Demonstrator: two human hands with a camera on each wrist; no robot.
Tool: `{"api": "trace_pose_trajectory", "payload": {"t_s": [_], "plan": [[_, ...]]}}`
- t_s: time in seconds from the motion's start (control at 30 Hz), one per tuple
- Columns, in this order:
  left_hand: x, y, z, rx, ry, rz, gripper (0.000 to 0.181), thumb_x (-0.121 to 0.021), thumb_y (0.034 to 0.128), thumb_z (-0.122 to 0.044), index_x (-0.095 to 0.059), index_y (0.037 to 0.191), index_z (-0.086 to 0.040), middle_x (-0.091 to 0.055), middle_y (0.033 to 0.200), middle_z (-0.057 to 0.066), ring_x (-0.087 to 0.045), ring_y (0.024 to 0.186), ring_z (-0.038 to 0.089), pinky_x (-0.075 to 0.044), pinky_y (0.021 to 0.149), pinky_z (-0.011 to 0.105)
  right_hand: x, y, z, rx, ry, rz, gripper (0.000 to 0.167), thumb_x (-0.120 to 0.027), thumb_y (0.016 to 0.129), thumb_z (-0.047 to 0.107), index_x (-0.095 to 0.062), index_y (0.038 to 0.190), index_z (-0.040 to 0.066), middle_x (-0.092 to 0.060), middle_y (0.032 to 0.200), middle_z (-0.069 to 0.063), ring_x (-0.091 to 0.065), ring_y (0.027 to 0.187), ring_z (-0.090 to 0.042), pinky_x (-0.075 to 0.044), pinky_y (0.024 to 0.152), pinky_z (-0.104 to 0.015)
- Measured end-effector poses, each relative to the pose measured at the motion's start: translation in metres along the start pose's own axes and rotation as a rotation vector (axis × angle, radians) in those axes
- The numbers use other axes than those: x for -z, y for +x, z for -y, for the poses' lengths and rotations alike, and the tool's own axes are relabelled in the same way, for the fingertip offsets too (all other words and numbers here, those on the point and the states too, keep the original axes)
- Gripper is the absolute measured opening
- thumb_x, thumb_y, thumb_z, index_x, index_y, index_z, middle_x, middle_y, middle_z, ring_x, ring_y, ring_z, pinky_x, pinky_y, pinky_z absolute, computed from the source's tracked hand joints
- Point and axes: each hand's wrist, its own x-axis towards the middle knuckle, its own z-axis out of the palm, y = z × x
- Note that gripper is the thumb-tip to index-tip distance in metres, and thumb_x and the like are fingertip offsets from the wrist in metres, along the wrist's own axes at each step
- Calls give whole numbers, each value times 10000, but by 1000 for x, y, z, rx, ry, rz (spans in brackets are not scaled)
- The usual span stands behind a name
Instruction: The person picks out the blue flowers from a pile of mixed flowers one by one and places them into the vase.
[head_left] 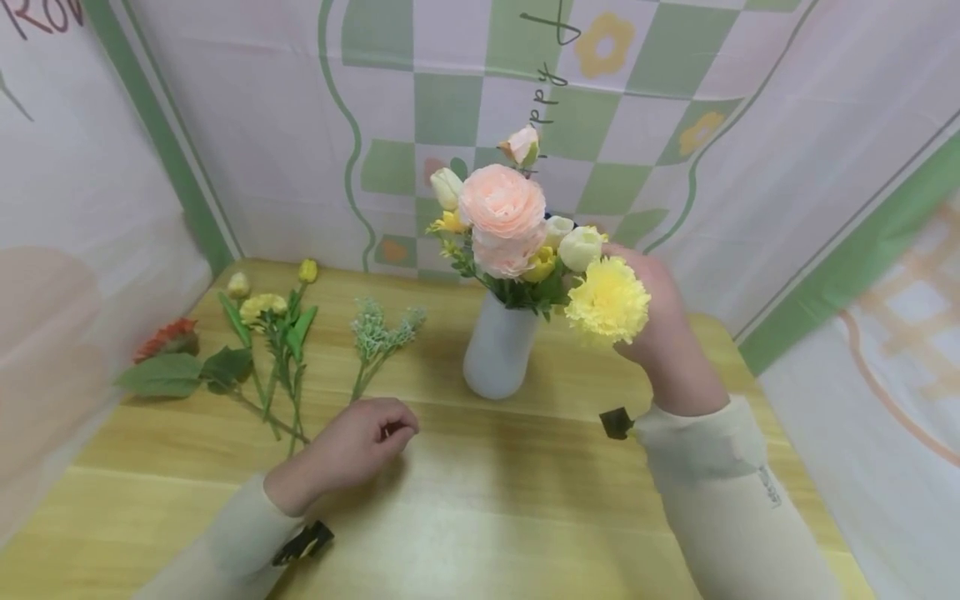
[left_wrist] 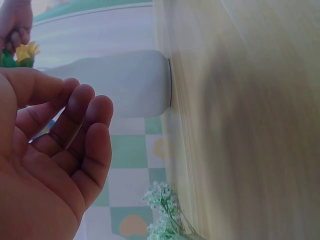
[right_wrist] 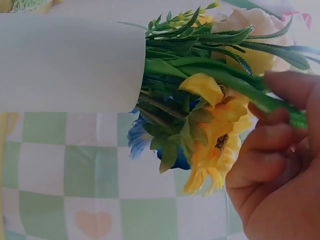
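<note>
Tall smooth white vase filled with artificial flowers [head_left: 501,354]: stands upright just right of the centre of the head view, on a pale yellow wood-grain table [head_left: 487,517].
Pink bloom: one large, ruffled pale-pink flower [head_left: 502,200] sits above the rim, with a small pink bud [head_left: 522,145] higher up.
White and yellow heads: a creamy-white tulip [head_left: 581,248] and a frilly, bright yellow flower [head_left: 609,300] lean out at the right of the bunch.
Wall side: the right wrist view shows a yellow, sunflower-like bloom [right_wrist: 222,140] and blue petals [right_wrist: 137,137] beside the rim.
Right hand [head_left: 663,312]: behind the frilly yellow head; thumb and fingers bent in, pinching a green leafy stem [right_wrist: 245,89].
Left hand [head_left: 360,446]: lower left of centre, fingers loosely bent, palm bare, holding nothing; a pale green-white sprig [head_left: 378,333] lies just beyond it, contact unclear.
Loose stems: left part of the frame, an orange-red flower with broad leaves [head_left: 168,337], a small yellow tulip [head_left: 308,270], a pale yellow bud [head_left: 238,285] and a fringed yellow flower [head_left: 262,308].
Backdrop: green-and-white checked cloth [head_left: 517,108], upper middle.
</note>
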Motion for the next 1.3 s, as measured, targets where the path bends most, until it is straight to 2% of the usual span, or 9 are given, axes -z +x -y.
{"api": "trace_pose_trajectory", "payload": {"t_s": [0.1, 0.23, 0.37, 0.5, 0.6, 0.83, 0.97, 1.2, 1.3], "plan": [[2, -2, 3, -1, 4, -15, 98, -626, 968, -123, -715, 1009, -120, -661, 911, -40, -582, 816, 73, -528, 737, 280, -1, -10, 0, -169, 85, -48, 299, -613, 856, -89, -610, 1152, -47, -638, 1072, -163, -570, 1003, -279, -437, 880, -417], [3, -3, 8, -8, 14, -23, 96, -622, 975, -139, -714, 1003, -131, -661, 913, -51, -581, 820, 66, -526, 747, 290, -9, -30, 0, -319, 133, -203, 126, -551, 895, -25, -602, 1007, -48, -599, 913, -107, -540, 824, -193, -447, 756, -316], [3, -5, 9, -6, 16, -23, 96, -622, 975, -138, -713, 1003, -129, -660, 911, -49, -581, 817, 67, -526, 748, 294, -21, -46, -7, -210, 79, -213, 160, -586, 794, -79, -647, 941, -66, -620, 718, -82, -545, 587, -158, -469, 592, -222], [4, -8, 9, 1, 13, -31, 95, -620, 975, -134, -712, 999, -131, -654, 908, -57, -579, 816, 66, -525, 744, 292, -36, -55, -12, -162, -7, 39, 207, -616, 792, -91, -629, 986, -21, -652, 767, -86, -583, 577, -188, -506, 547, -281], [5, -9, 10, 15, 25, -38, 93, -625, 970, -125, -712, 1001, -117, -658, 915, -47, -586, 819, 78, -531, 746, 304, -49, -57, -14, -301, -33, 338, 171, -600, 903, 68, -675, 1056, 57, -684, 878, -47, -588, 628, -166, -513, 559, -341], [18, 0, 28, 158, 421, -174, 108, -586, 921, -87, -675, 864, -67, -603, 753, 22, -577, 654, 186, -523, 574, 368, -73, -71, -17, -329, -239, 901, 382, -621, 936, 285, -650, 1253, 72, -676, 1020, -7, -613, 888, -187, -512, 846, -439], [30, 1, 39, 310, 495, -131, 165, -570, 919, -104, -576, 757, -73, -514, 638, 45, -506, 549, 215, -448, 458, 380, -78, -81, -15, -309, -229, 1002, 369, -638, 945, 293, -649, 1228, 57, -639, 863, 23, -591, 895, -182, -477, 941, -470], [47, -4, 53, 483, 517, -97, 144, -535, 907, -79, -610, 814, 2, -540, 657, 101, -540, 563, 265, -483, 459, 415, -80, -91, -9, -292, -219, 992, 394, -629, 948, 303, -636, 1260, 62, -688, 988, -30, -619, 1092, -280, -448, 993, -476], [59, -7, 61, 578, 516, -97, 70, -578, 839, -45, -594, 797, 9, -547, 666, 126, -556, 570, 287, -477, 443, 417, -80, -95, -6, -283, -225, 1001, 434, -640, 951, 314, -618, 1302, 60, -635, 808, 33, -626, 1014, -231, -450, 988, -468]]}}
